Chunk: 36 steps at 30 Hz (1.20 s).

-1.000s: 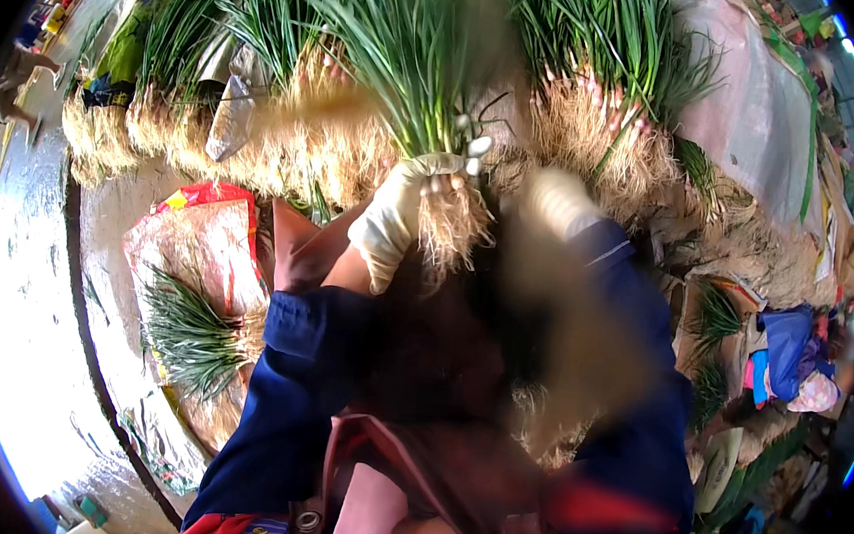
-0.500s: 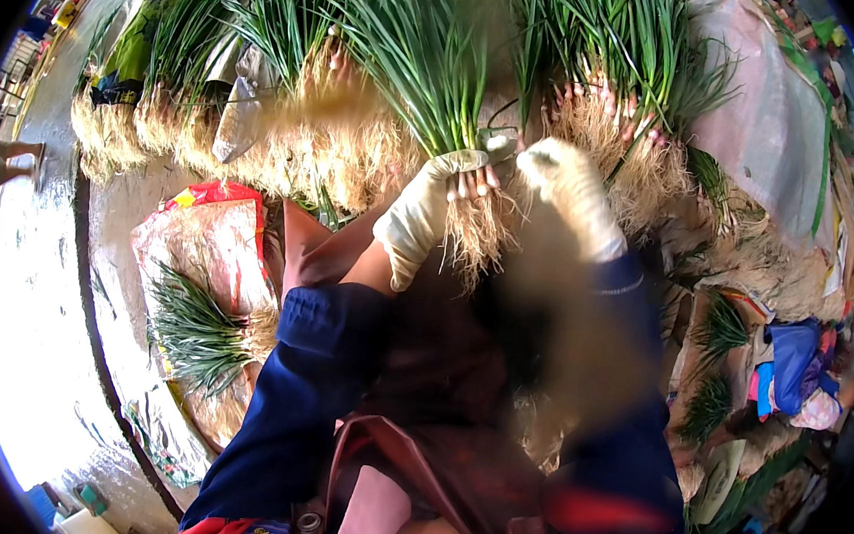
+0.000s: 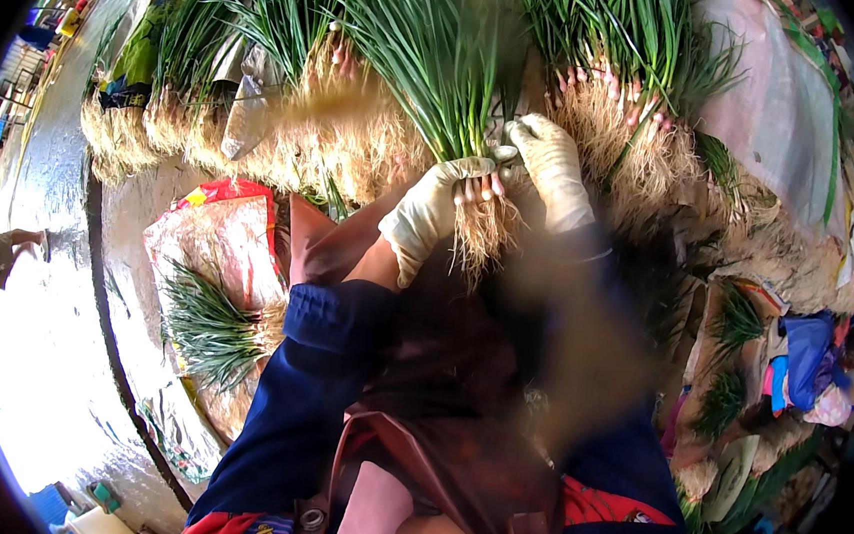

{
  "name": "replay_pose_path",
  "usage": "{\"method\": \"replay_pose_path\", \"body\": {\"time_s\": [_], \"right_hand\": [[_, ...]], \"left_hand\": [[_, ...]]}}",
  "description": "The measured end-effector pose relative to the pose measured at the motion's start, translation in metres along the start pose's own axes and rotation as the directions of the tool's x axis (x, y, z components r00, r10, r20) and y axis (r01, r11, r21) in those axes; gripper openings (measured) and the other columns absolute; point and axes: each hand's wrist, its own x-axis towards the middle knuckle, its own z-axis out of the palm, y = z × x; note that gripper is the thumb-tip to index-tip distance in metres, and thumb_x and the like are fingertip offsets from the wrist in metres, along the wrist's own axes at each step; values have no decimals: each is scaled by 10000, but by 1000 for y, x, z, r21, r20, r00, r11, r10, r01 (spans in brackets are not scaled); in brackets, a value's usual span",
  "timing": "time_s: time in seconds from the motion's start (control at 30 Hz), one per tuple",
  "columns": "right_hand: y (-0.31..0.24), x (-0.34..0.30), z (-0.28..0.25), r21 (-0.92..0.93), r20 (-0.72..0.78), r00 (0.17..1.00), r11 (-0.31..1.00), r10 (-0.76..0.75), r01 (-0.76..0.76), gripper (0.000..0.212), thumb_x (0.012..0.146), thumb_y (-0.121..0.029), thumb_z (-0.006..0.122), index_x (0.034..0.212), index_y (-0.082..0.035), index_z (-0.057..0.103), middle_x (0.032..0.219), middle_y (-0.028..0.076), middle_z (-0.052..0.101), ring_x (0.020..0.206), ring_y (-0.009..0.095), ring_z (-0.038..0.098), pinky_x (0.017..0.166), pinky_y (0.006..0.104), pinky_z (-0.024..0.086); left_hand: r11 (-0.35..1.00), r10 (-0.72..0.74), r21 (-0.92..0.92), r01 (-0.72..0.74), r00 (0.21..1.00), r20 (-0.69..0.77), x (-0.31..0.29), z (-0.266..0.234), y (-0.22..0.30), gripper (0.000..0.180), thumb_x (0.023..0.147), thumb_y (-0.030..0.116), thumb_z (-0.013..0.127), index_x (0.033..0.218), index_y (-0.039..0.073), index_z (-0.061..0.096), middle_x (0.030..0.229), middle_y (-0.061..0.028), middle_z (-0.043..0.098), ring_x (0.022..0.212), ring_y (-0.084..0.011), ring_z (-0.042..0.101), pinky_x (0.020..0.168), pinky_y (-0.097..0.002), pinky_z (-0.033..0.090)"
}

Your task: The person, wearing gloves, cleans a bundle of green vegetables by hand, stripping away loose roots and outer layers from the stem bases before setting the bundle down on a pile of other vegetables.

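Note:
A bunch of spring onions (image 3: 451,108) stands upright before me, green leaves pointing away and straw-coloured roots hanging toward my lap. My left hand (image 3: 422,206), in a cream glove, is wrapped round its stems just above the pale bulbs. My right hand (image 3: 553,167), gloved too, is right beside the bunch with its fingers curled and pinched together near the stems. Whatever may be between those fingertips is too small to make out. A blurred brownish smear covers part of my right forearm.
Rows of spring onions with long roots (image 3: 341,150) lie across the far side, with more at the far right (image 3: 623,132). A whitish sack (image 3: 760,113) lies beyond those. To my left, a loose bundle (image 3: 212,325) rests by a red-edged plastic bag (image 3: 224,231). A brown apron (image 3: 433,448) covers my lap.
My right hand has moved slightly left and up, closer to the stems, with its fingers curled in. The left hand keeps its grip on the bunch. The view has shifted a little.

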Motion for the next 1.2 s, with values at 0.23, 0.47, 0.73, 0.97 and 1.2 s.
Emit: {"method": "replay_pose_path", "body": {"time_s": [0.23, 0.47, 0.73, 0.97, 1.2], "right_hand": [[1, 21, 5, -57, 54, 997, 997, 61, -58, 359, 809, -350, 646, 963, -26, 630, 907, 125, 664, 829, 197, 614, 727, 314, 464], [-31, -14, -6, 393, 156, 982, 905, 110, -164, 421, 853, -270, 557, 1131, 46, 539, 1103, 153, 562, 932, 252, 586, 775, 329, 490], [55, -19, -5, 762, 423, 828, 351, 368, -545, 335, 877, -287, 448, 997, 12, 540, 817, 108, 534, 786, 198, 518, 797, 344, 443], [-25, -69, 10, 803, 363, 930, 484, 66, -348, 242, 904, -260, 490, 948, -47, 596, 741, 48, 553, 708, 160, 536, 710, 288, 460], [187, -109, -41, -787, 353, 816, 617, 458, -6, 209, 759, -220, 644, 876, -48, 632, 916, 173, 642, 837, 295, 623, 726, 395, 488]], "left_hand": [[981, -83, -166, 100, 991, 105, -3, 3, 6, 219, 846, 182, 531, 874, -24, 599, 769, -143, 622, 671, -202, 601, 593, -301, 511], [951, -19, -302, 69, 986, 164, -7, -8, -17, 170, 801, 130, 539, 817, -11, 631, 764, -92, 643, 555, -94, 513, 507, -205, 394], [984, 178, -13, -178, 977, 119, -6, 17, -8, 193, 790, 139, 559, 854, -17, 653, 691, -88, 651, 533, -103, 521, 475, -219, 349], [955, 25, -295, -16, 999, 27, -25, -2, 3, 320, 829, 153, 563, 1082, -40, 529, 946, -137, 608, 846, -232, 606, 757, -351, 521], [961, 70, -275, 12, 955, 287, -2, -10, 12, 345, 836, 84, 558, 1136, -71, 487, 948, -126, 602, 715, -96, 569, 603, -138, 469]]}}
